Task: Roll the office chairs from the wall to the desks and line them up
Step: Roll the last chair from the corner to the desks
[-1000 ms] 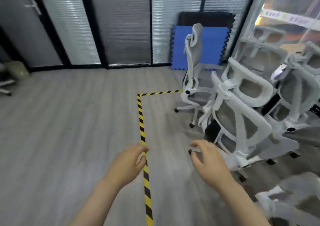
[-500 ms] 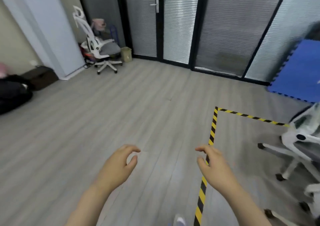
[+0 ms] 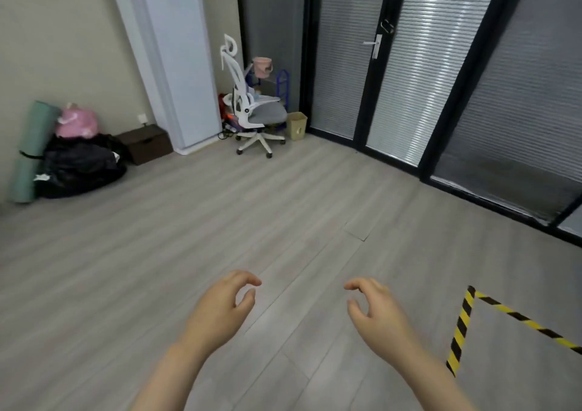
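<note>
Left hand (image 3: 220, 310): empty, fingers curled loosely with thumb and forefinger apart — held out low over the floor (image 3: 157, 269).
Right hand (image 3: 376, 311): likewise empty, fingers half-curled and apart, level with the left and well apart from it.
Chair (image 3: 252, 108): one white office chair with a grey seat stands at the far side of the room, in the corner between the white cabinet (image 3: 176, 58) and the dark glass door (image 3: 374, 74); a small waste bin (image 3: 297, 125) sits just beside its base.
Direction from the hands: ahead and a little to the left, across open floor — well apart from both hands, nothing between.
Nearer hand: the left, by a small margin, since the chair lies just left of the midline.
Chair's facing: seen side-on, its tall backrest toward the cabinet and its seat toward the door.
Floor tape (image 3: 463, 325): a yellow-and-black corner lies low on the right, away from the chair.
Benches: none in view.
Judgement: the coming move looks like a walk forward and slightly left, both hands then meeting the backrest or armrests.
</note>
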Tool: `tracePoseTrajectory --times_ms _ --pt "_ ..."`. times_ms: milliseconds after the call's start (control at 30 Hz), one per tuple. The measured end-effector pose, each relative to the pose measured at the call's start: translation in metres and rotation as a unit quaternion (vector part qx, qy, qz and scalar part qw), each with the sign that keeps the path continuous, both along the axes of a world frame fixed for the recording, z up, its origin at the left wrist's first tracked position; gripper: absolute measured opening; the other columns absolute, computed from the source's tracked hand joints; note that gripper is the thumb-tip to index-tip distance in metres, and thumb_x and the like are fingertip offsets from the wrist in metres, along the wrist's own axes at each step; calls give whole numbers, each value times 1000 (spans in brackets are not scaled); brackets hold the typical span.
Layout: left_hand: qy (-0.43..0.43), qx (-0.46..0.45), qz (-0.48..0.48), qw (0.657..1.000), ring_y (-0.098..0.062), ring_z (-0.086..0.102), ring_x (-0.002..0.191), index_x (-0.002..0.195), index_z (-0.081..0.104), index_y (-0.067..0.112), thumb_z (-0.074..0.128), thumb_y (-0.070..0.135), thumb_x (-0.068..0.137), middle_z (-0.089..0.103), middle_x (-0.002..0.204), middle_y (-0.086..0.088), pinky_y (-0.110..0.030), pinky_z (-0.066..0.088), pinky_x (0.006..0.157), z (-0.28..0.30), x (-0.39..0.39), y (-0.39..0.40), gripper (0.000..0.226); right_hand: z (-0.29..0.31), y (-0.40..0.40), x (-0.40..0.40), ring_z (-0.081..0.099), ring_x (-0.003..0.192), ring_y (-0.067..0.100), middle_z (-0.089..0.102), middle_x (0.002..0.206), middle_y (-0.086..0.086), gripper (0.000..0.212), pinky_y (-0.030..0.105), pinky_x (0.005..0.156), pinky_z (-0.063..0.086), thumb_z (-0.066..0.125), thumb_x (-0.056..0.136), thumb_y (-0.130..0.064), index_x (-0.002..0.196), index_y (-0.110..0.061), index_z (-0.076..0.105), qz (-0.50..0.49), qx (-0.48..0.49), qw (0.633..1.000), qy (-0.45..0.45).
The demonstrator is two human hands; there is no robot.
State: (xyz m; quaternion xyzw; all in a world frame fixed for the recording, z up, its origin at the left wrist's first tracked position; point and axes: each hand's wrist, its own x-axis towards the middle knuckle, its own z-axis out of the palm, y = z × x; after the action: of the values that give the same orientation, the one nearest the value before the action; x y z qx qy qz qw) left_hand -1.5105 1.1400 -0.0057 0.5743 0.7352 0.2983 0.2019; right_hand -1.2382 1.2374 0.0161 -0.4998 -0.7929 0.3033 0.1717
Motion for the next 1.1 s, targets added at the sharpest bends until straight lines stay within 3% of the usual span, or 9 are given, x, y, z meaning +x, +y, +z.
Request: tracePoseTrajectory --times_ms 167,300,433,600,733,1100 --pt "14 3 33 999 13 48 105 101 55 45 53 25 95 51 110 34 -5 32 86 -2 -50 79 21 4 108 -59 46 109 -2 49 111 -26 22 19 87 35 51 94 -24 113 -36 53 35 4 999 -2" --pt "16 6 60 998 18 47 102 95 52 51 55 26 94 50 109 38 -13 36 84 -17 -110 146 25 -11 187 -119 44 112 -3 52 114 -22 23 18 90 34 51 94 -24 115 -32 55 62 6 998 -2" --pt "22 8 72 997 13 51 100 97 52 52 51 32 95 49 112 38 -15 38 83 -15 -181 228 20 -16 277 -195 48 113 2 54 113 -18 23 21 92 37 53 92 -23 114 -29 57 70 24 997 1" --pt "39 3 71 997 9 52 90 108 58 38 52 27 96 52 116 28 -5 32 77 10 -272 346 18 -2 388 -288 47 114 2 52 113 -19 24 21 97 36 53 93 -21 115 -28 58 62 36 997 28" --pt "56 1 60 997 5 49 108 112 59 36 49 29 97 53 117 26 -17 36 86 21 -330 428 19 3 467 -345 44 110 -1 50 112 -21 24 18 92 33 52 94 -23 117 -29 56 55 31 998 24" --pt "88 -27 66 994 -4 54 113 119 57 32 48 30 98 56 125 21 -27 44 92 -11 -473 677 24 -25 737 -481 50 114 10 56 114 -11 27 21 89 35 56 91 -17 117 -22 60 40 41 998 12"
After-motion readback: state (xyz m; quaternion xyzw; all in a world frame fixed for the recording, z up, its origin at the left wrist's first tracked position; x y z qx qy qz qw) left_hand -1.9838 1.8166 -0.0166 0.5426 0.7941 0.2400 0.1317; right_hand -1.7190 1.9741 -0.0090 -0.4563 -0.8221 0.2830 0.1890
